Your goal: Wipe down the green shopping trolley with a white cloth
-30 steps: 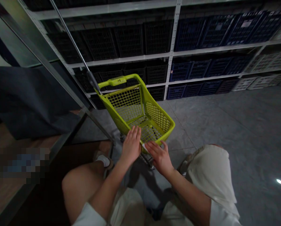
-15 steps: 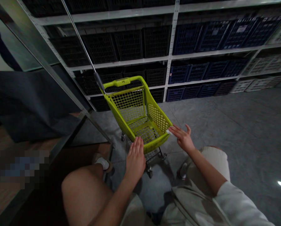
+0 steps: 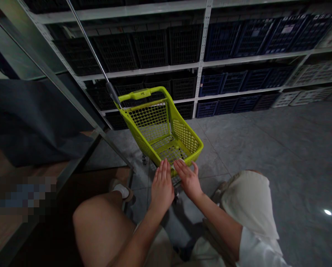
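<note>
Cart [image 3: 185, 136], yellow-green, upright on floor [image 3: 279, 148], mid-frame, near end at the person's knees.

Left to right: board [image 3: 0, 233] at far left, brown, with a blurred patch on it, can't tell what. Sheet [image 3: 29, 115], dark, hangs beside metal frame [image 3: 71, 99], maybe as a cover or screen. Frame slants down just left of the cart.

Pole [image 3: 89, 45] rises from the cart's handle corner, leaning left; looks fixed there, likely so it sticks up well above the basket. Handle [image 3: 139, 94] faces away from the person, so the low near end is the one in reach. Wheel [image 3: 144, 158] shows under the left side.

Left knee [image 3: 99, 226] bent, one each side of the work with right knee [image 3: 246, 204]; a low pose, probably to get both arms onto the near rim.

Left hand [image 3: 162, 187]: palm down, fingers straight and together over the near rim, probably bracing a wheeled thing against rolling. Thumb hidden, can't tell if clamped.

Right hand [image 3: 188, 180]: just beside it, on the same rim, outer finger spread off. White scrap [image 3: 182, 160] peeks out at its fingertips, seemingly pressed flat to the plastic; can't tell if pinched.

Behind, shelf [image 3: 201, 70] with black crates, blue crates [image 3: 223, 40], then pale crates [image 3: 307, 78], apparently grouped by colour.
</note>
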`<state>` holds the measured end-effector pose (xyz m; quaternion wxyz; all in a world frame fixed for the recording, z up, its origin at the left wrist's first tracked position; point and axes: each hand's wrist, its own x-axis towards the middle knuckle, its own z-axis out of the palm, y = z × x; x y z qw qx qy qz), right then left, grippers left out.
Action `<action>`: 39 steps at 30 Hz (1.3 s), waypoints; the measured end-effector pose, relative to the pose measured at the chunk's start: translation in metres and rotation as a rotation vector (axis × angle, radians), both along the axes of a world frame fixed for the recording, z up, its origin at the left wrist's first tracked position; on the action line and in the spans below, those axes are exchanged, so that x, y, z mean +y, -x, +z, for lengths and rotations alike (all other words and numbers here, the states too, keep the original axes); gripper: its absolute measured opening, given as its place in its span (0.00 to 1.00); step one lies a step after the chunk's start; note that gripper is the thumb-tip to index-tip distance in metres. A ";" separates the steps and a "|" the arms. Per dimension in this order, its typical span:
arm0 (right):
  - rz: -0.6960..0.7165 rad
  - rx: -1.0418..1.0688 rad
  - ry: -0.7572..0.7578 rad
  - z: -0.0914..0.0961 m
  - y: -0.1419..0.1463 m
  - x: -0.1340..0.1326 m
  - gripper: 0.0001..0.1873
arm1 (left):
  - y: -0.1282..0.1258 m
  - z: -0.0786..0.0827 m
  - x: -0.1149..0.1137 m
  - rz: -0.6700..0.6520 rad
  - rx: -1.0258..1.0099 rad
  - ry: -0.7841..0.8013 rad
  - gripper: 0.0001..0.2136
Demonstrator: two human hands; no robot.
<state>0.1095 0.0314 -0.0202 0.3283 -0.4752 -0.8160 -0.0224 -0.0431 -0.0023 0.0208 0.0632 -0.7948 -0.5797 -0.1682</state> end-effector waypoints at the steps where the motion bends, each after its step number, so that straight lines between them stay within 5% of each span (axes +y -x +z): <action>1: 0.027 -0.034 -0.007 0.000 -0.009 0.006 0.43 | 0.002 0.000 0.000 -0.003 -0.001 -0.001 0.41; 6: -0.052 -0.110 -0.061 0.000 -0.096 0.060 0.42 | 0.005 -0.002 0.002 -0.033 -0.030 -0.023 0.39; 9: -0.150 -0.096 -0.073 0.001 -0.123 0.078 0.42 | 0.000 -0.002 0.003 -0.057 -0.065 -0.012 0.39; 14: -0.228 0.025 -0.062 -0.002 -0.065 0.046 0.39 | -0.006 -0.003 0.004 -0.067 -0.087 0.011 0.40; 18: -0.052 0.066 -0.017 0.000 0.008 0.008 0.36 | -0.003 -0.005 0.007 -0.062 -0.084 0.015 0.39; 21: 0.062 0.021 -0.043 0.000 0.017 0.006 0.36 | 0.001 -0.005 0.009 -0.036 -0.062 0.014 0.38; 25: 0.157 -0.124 -0.103 -0.002 -0.046 0.045 0.37 | 0.002 -0.005 0.011 -0.018 -0.025 0.000 0.37; 28: 0.035 -0.139 -0.087 0.000 -0.108 0.082 0.41 | 0.000 -0.006 0.013 -0.016 -0.022 -0.007 0.36; 31: -0.056 -0.127 -0.055 0.002 -0.130 0.096 0.43 | -0.003 -0.007 0.013 -0.035 -0.050 0.005 0.38; 35: -0.205 -0.011 -0.074 -0.002 -0.075 0.065 0.39 | -0.007 -0.005 0.013 -0.052 -0.088 0.033 0.41; 39: -0.033 0.049 -0.036 -0.002 0.001 0.020 0.39 | -0.006 -0.005 0.013 -0.039 -0.091 0.035 0.41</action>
